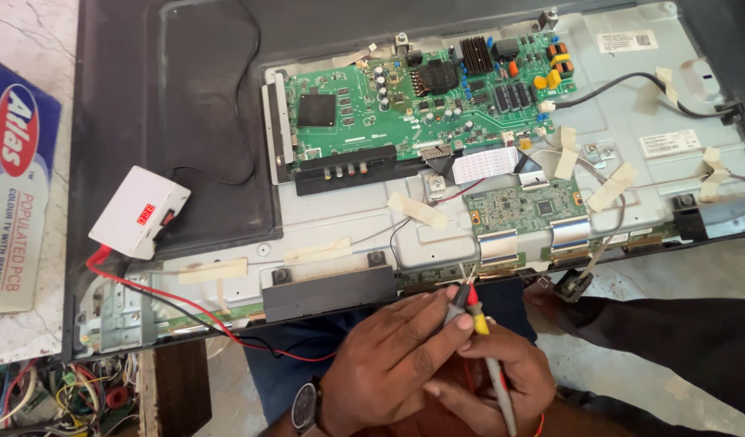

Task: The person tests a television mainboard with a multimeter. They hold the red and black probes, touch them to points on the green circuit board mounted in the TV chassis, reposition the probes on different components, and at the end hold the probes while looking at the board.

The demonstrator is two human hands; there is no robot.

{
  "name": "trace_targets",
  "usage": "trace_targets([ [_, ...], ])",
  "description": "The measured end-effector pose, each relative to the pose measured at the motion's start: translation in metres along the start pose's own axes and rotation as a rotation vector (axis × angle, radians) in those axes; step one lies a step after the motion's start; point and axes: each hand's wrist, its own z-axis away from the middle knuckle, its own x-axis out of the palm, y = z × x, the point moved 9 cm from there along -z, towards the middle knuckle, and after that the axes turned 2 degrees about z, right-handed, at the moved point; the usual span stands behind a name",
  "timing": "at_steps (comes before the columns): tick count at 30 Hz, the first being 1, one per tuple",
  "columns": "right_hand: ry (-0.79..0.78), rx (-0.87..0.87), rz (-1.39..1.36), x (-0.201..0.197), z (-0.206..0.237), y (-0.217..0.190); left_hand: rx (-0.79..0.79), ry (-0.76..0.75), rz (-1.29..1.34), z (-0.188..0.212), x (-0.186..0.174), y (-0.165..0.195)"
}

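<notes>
Red probe [473, 298] and black probe [456, 303] pinched in right hand [490, 376] and left hand [389, 368] fingers, tips on panel edge [437, 275]

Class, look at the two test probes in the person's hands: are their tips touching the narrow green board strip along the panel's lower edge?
Cannot tell. In the head view the probes reach up to the green strip, held by the left hand and right hand, but the tips are too small to show contact or gap.

Test probes [467, 301]: two, black and red-yellow, pinched together, tips touching the panel's lower-edge strip board [437, 275].
</notes>
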Motion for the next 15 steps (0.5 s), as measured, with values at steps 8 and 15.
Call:
trace_targets([
  [8, 0.008, 0.146, -0.301, 0.004, 0.011, 0.027, -0.361, 0.113, 0.364, 0.024, 0.011, -0.030],
  [15, 0.057, 0.100, -0.235, 0.007, 0.000, 0.023, -0.713, 0.431, 1.077, 0.046, 0.027, -0.067],
])
